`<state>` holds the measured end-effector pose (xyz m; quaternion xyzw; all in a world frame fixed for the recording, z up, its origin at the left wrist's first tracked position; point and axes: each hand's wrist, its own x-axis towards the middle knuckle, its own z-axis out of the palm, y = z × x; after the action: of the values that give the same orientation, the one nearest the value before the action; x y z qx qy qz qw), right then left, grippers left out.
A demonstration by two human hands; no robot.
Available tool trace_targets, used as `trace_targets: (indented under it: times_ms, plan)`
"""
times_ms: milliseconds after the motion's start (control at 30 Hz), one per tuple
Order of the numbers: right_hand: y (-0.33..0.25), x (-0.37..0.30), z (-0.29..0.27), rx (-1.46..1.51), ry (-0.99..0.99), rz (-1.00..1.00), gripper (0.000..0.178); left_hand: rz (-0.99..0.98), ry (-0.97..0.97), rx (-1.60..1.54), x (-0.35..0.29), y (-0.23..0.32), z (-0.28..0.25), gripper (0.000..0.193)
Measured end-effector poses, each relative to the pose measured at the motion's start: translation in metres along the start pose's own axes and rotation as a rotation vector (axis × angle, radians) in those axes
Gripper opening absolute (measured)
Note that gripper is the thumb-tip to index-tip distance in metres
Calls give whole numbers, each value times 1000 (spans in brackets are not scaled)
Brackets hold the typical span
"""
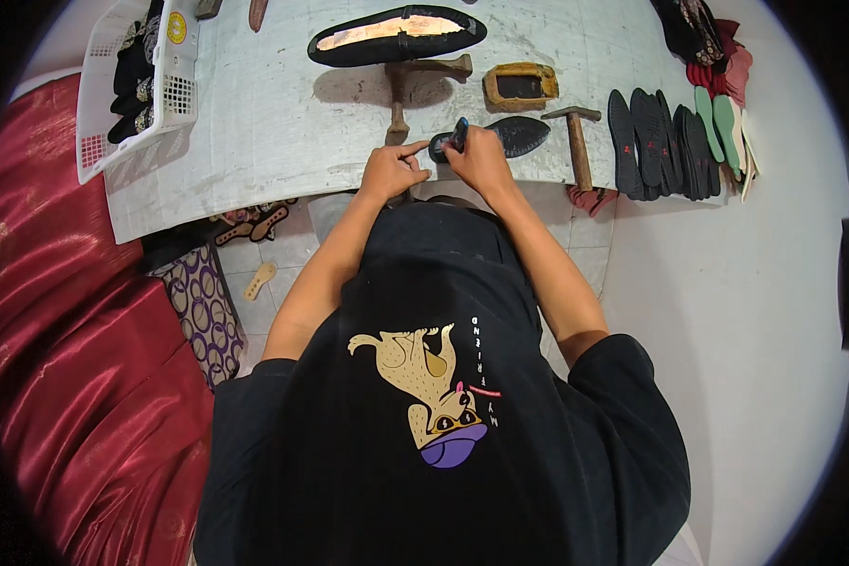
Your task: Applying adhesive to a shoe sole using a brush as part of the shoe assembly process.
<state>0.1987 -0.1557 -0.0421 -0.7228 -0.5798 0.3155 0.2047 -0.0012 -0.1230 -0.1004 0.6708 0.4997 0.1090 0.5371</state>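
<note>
A black shoe sole (524,138) lies flat near the front edge of the table. Above its left end, my right hand (482,158) is closed around a small upright tool (461,128), dark with some blue, shaped like a pen; its tip is hidden by my fingers. At the left of the sole is my left hand (392,174), index finger stretched toward the sole's end, thumb apart and the other fingers bent. Whether that finger presses on the sole, I cannot tell.
Behind my hands are an iron shoe anvil (398,99), a black shoe upper (398,36) and a worn yellowish box (521,87). A hammer (576,149) and several black insoles (647,141) lie to the right. A white basket (176,91) stands at the left.
</note>
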Motion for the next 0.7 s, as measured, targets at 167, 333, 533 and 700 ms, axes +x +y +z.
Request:
trace_targets:
  times_ms: [167,333,533,700]
  plan:
    - [0,-8,16,153,95,-208,22,30,20,12,2,-6,4,60]
    - [18,-28,1,145,74,-192,19,20,31,35,1,-2,2,59]
    - [32,-32,-20,117,147,-30,20,11,30,31,1,3,1,60]
    - [19,-25,-13,203,196,-63,23,76,55,219,0,8,0,68]
